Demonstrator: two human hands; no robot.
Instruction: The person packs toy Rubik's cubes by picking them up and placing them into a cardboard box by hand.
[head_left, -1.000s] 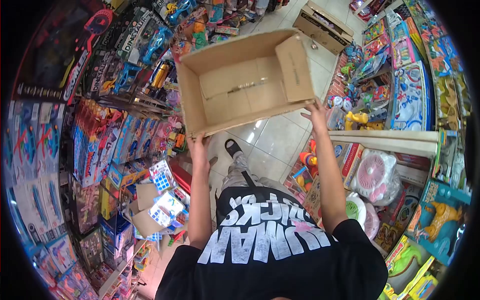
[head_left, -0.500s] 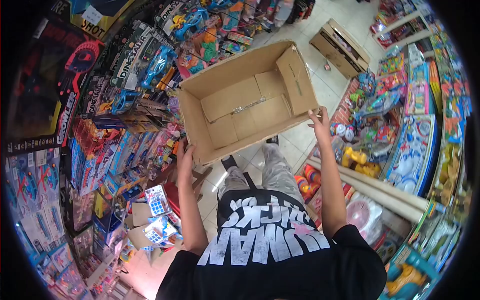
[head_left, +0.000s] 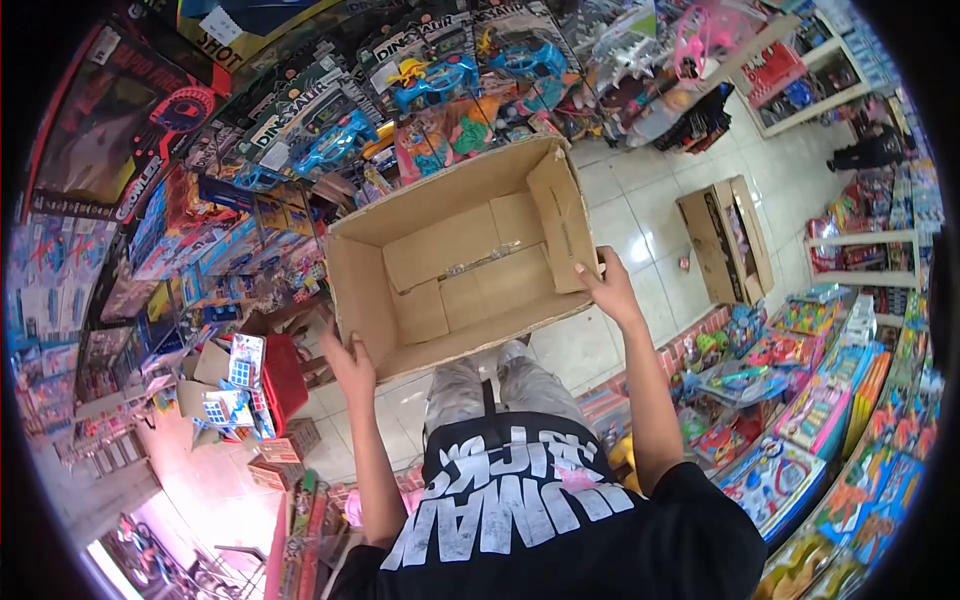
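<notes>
An open, empty cardboard box is held out in front of my body, its inside facing up toward the camera. A strip of tape runs along its bottom seam. My left hand grips the box at its near left corner, fingers partly hidden behind the wall. At the near right corner, my right hand has its thumb over the rim and its other fingers on the outside.
Packaged toys hang on the rack beyond the box. Another cardboard box stands on the tiled floor at right. Toy shelves line the right side. Puzzle cubes in packs and a red stool are at left.
The view has turned, so the floor box and right shelves sit lower and farther right. The held box appears slightly lower and more to the left, still in both hands.
</notes>
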